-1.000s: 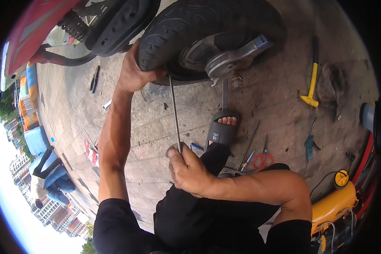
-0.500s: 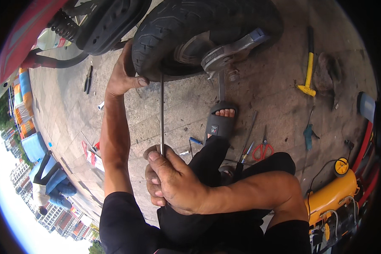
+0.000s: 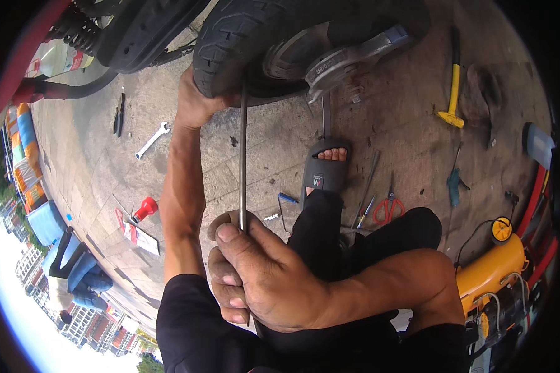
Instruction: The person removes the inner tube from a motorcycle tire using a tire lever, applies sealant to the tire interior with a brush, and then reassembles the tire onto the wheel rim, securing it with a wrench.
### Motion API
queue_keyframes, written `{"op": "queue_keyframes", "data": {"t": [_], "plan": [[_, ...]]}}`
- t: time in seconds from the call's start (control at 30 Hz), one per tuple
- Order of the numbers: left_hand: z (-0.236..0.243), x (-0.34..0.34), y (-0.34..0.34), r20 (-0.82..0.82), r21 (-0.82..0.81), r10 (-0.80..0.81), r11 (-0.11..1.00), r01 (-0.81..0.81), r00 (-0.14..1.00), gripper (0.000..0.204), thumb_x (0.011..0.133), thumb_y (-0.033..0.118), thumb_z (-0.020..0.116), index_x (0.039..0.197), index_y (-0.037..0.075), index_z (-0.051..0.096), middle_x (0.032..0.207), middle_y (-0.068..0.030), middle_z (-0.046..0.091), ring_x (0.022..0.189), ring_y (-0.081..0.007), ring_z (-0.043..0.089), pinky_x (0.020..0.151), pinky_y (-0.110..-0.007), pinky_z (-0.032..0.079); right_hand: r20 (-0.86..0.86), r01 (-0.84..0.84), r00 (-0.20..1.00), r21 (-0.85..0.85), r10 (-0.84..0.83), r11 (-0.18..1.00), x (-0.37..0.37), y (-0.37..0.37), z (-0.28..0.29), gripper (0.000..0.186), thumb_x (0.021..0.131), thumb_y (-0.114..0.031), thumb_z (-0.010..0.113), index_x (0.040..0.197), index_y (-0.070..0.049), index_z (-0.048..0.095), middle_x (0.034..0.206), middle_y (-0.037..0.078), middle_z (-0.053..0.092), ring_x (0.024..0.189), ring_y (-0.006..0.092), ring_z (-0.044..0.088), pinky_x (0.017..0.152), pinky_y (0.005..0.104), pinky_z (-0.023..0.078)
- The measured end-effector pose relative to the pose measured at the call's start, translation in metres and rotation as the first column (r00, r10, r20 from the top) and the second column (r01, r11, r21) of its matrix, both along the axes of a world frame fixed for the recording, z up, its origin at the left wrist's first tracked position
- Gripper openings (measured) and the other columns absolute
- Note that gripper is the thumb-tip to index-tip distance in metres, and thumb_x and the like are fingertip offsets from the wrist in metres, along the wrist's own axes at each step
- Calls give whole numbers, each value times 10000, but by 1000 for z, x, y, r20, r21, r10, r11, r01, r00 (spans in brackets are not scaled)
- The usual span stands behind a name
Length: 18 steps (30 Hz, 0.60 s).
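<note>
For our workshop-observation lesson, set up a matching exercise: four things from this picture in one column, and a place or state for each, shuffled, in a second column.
Things
1. metal bar
2. left hand
3. hammer
4. scissors

Places or states
A. lying on the ground beside the knee, red handles
B. gripped at its lower end by the right hand
C. on the ground at upper right, yellow handle
D. pressed against the tyre

Pairs: 1-B, 2-D, 3-C, 4-A
</note>
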<state>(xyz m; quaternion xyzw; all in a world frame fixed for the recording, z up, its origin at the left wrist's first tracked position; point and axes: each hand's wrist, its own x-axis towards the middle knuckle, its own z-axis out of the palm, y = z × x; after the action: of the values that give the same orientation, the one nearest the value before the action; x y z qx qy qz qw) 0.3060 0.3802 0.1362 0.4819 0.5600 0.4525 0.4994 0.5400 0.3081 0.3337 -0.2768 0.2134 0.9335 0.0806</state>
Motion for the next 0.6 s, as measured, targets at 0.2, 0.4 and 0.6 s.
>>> {"op": "queue_keyframes", "data": {"t": [0.2, 0.4, 0.6], "plan": [[-45, -2, -29, -20, 45, 240, 970, -239, 971, 816, 561, 121, 918, 1265, -35, 538, 1217, -120, 624, 1083, -209, 608, 959, -349, 496, -17, -16, 1000, -27, 16, 1000, 6, 16, -7, 156, 1078, -298, 387, 1064, -148, 427, 729, -6, 406, 499, 88, 391, 410, 258, 380], [-138, 21, -42, 345, -147, 347, 938, -315, 872, 936, 538, 92, 934, 1357, -12, 490, 1289, -81, 568, 1177, -198, 537, 1003, -344, 456, -70, -9, 997, 5, 10, 1000, 18, 27, -18, 182, 1079, -303, 377, 1032, -136, 431, 704, -14, 395, 480, 69, 371, 389, 231, 370], [-147, -2, -21, 413, 22, 130, 988, -153, 901, 846, 587, -14, 835, 1362, -11, 495, 1264, -86, 581, 1119, -194, 557, 957, -343, 483, -48, -20, 999, 86, 24, 996, 21, 35, -16, 188, 1080, -307, 376, 1057, -131, 437, 699, -12, 394, 472, 70, 361, 389, 231, 366]]}}
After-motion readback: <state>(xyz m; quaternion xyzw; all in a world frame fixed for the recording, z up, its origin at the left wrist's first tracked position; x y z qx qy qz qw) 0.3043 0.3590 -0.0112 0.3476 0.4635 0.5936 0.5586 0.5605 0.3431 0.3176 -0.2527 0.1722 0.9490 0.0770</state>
